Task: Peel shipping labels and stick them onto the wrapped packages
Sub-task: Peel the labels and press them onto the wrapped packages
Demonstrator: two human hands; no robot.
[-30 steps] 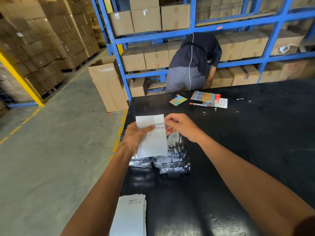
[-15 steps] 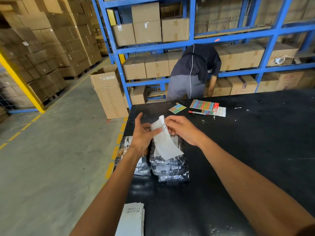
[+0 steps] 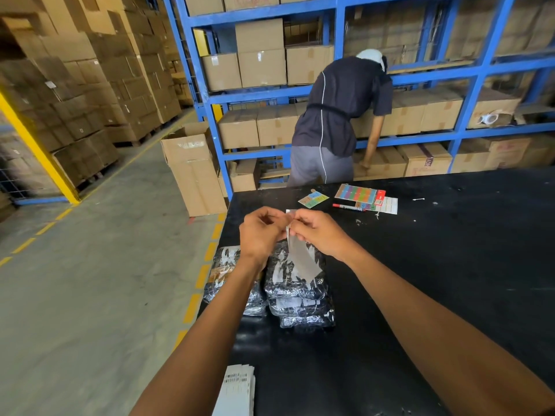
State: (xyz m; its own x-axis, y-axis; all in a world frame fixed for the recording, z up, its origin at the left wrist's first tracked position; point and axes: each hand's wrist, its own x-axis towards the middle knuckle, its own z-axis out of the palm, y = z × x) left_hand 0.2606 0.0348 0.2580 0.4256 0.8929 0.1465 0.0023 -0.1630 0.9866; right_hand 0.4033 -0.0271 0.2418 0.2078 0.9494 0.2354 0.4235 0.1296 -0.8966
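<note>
1. Left hand [image 3: 260, 235] and right hand [image 3: 320, 235] both pinch the top of one shipping label [image 3: 300, 259].
2. Label hangs above wrapped packages [image 3: 295, 291] stacked on black surface [image 3: 435, 265].
3. Label stack [image 3: 237, 391] at near edge.

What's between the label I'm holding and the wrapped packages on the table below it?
Nothing visible. Both the left hand and right hand pinch the label at its top; it hangs directly over the wrapped packages, with nothing in between.
</note>
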